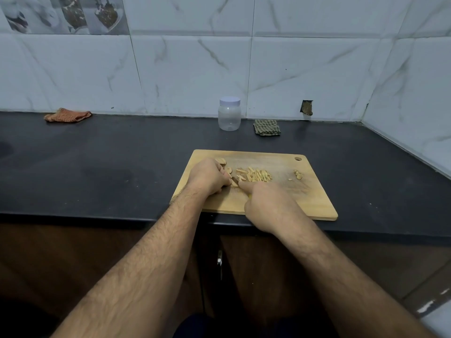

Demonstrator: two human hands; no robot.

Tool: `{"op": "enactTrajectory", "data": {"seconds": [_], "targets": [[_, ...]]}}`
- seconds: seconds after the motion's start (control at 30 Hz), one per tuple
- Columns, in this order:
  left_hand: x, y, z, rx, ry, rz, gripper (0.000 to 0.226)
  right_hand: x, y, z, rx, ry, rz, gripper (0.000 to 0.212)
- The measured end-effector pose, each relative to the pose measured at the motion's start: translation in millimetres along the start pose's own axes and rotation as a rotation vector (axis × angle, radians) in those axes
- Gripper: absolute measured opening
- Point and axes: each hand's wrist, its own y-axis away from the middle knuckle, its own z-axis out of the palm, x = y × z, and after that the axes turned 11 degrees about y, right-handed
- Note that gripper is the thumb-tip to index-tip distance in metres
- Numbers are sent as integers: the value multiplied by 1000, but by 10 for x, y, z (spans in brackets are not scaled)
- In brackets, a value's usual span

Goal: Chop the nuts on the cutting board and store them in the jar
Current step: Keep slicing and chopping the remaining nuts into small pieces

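Spanning black counter (97,154), marble-tiled wall (195,69), wooden cutting board (280,196)

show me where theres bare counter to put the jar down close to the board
Free: the dark counter left of the board, and the strip between the board's far edge and the jar. Right of the board is bare too. Crowded: the board's middle, with cut nuts and both hands.

Right hand (266,203) is covering nearly the whole knife (235,182), only a sliver of blade is peeking out, so the grip is anyone's guess. Left hand (210,176) is hiding whatever nut it's steadying. Top-left printed tile (63,14) is getting cropped by the frame edge.
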Motion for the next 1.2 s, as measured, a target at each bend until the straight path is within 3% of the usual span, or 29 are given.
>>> {"op": "enactTrajectory", "data": {"seconds": [0.53,1.2], "targets": [[-16,-57,20,17,-33,2,10,15,-46,43,-38,47,-9,70],[-51,-42,-7,5,41,0,10,48,-66,43,3,-41,-12,64]]}}
